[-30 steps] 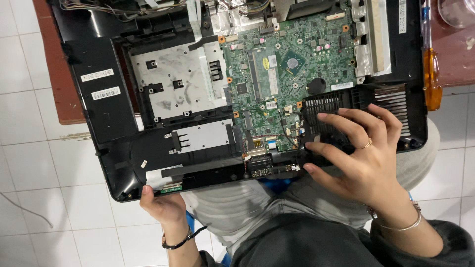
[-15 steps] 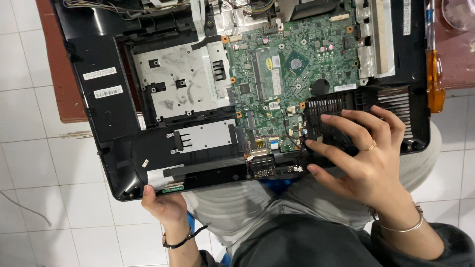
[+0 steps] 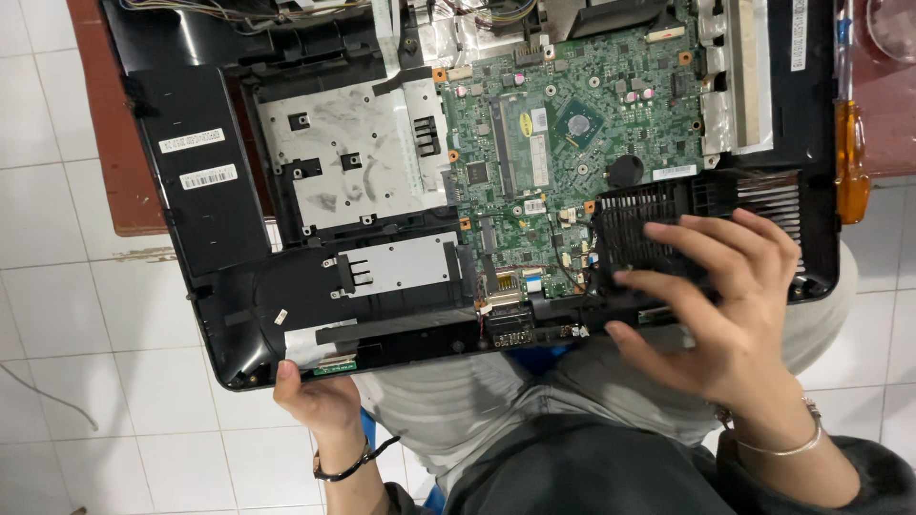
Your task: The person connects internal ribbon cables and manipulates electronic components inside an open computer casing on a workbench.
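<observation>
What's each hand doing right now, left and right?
Left hand: gripping the near edge of the opened laptop chassis.
Right hand: open, fingers spread, resting on the black fan module; not clamped on it.

Glossy black plastic laptop shell [image 3: 215, 229], matt green circuit board [image 3: 572, 143], dull scuffed metal plate [image 3: 353, 162], smooth white floor tiles [image 3: 57, 315], translucent orange plastic screwdriver handle [image 3: 851, 162]

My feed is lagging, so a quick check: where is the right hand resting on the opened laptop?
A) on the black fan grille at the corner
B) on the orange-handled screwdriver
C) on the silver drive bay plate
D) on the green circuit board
A: the right hand lies spread over the black fan grille, beside the green circuit board, while the left hand grips the laptop's near edge.
</observation>
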